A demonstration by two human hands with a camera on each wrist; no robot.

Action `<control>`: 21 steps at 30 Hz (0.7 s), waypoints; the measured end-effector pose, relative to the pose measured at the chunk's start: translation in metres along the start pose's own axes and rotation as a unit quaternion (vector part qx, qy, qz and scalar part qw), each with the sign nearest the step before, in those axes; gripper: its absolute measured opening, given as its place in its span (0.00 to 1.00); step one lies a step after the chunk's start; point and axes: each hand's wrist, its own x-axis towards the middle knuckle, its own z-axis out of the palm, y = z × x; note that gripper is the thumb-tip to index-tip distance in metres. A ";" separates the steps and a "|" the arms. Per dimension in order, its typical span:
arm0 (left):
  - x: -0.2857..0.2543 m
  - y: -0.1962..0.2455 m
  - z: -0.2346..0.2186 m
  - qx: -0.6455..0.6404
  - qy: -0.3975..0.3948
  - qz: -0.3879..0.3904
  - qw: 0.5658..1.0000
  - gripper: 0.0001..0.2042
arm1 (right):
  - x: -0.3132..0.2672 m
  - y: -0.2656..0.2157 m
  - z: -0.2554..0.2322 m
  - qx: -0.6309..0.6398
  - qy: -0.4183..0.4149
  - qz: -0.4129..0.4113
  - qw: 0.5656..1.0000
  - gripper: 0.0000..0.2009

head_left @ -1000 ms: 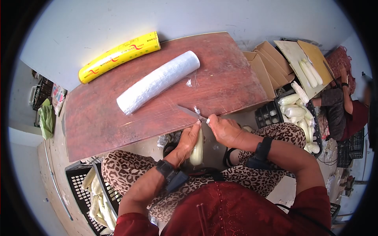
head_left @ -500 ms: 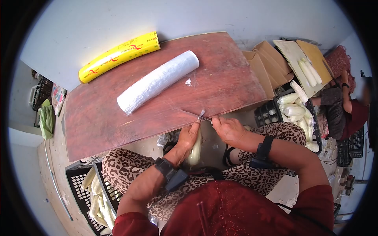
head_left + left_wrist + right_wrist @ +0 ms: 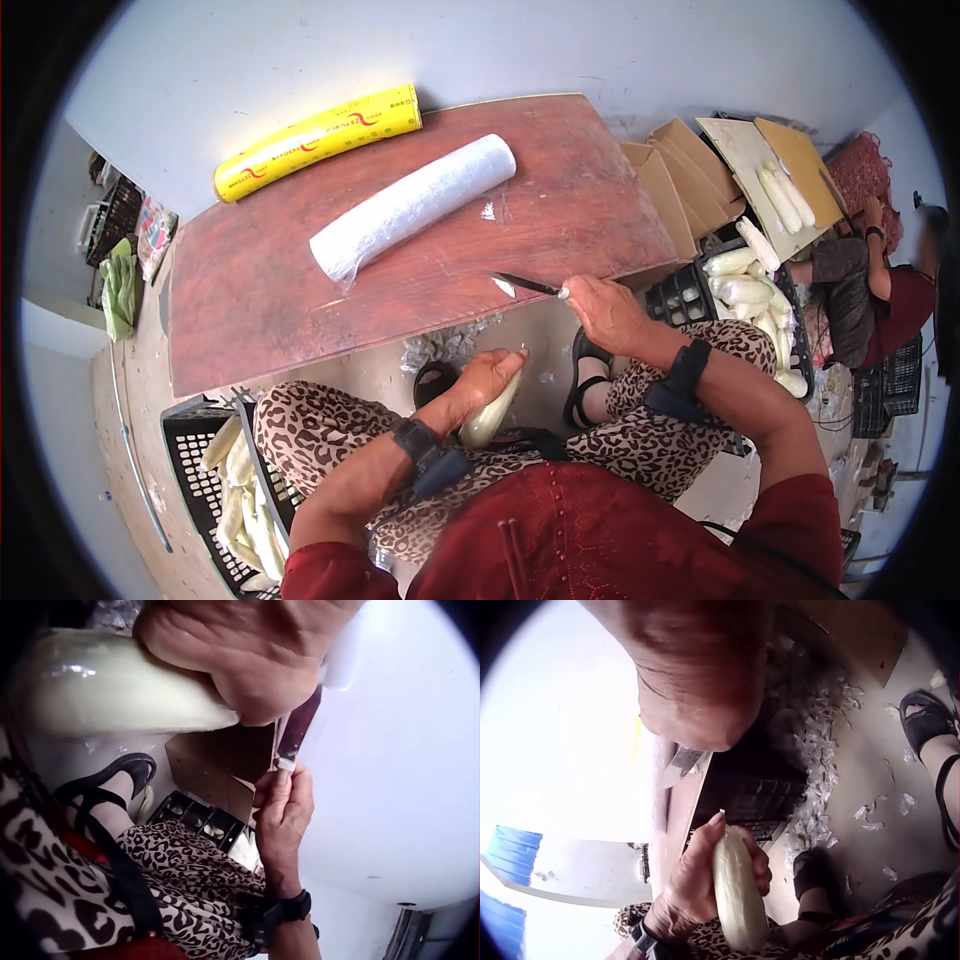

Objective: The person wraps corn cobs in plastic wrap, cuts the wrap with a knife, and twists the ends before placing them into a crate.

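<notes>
In the head view my left hand (image 3: 482, 380) grips a pale green ear of corn (image 3: 492, 412) over my lap, below the table's front edge. Clear film shines on its smooth side in the left wrist view, where the ear (image 3: 112, 694) lies under my palm. My right hand (image 3: 607, 312) holds a knife (image 3: 530, 284) by its pale handle, the blade pointing left over the edge of the table. A small whitish scrap (image 3: 504, 288) shows just under the blade. Blade and ear are apart.
On the reddish table (image 3: 260, 300) lie a roll of clear film (image 3: 415, 205) and a yellow printed roll (image 3: 320, 142). Crates of pale ears stand left (image 3: 200, 480) and right (image 3: 700, 290). Film scraps (image 3: 817, 772) litter the floor. Another person (image 3: 880, 280) sits at the far right.
The blade was at the ear's twisted tip. My left hand has drawn the ear down toward my lap, and my right hand has lifted the knife away to the right. The tip is now short.
</notes>
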 end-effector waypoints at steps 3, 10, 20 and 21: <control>-0.009 0.014 0.003 0.036 -0.038 0.035 0.998 0.21 | 0.015 0.009 -0.002 -0.039 0.025 0.030 0.998 0.08; -0.021 0.042 0.006 0.021 -0.117 0.055 0.991 0.18 | 0.044 0.020 -0.010 -0.169 0.105 0.047 0.979 0.14; -0.028 0.044 0.021 0.177 -0.236 0.147 0.944 0.20 | 0.055 -0.036 0.021 0.063 -0.013 -0.096 0.993 0.18; -0.026 0.041 0.021 0.177 -0.240 0.150 0.943 0.20 | 0.058 -0.037 0.017 0.141 -0.054 -0.053 0.987 0.17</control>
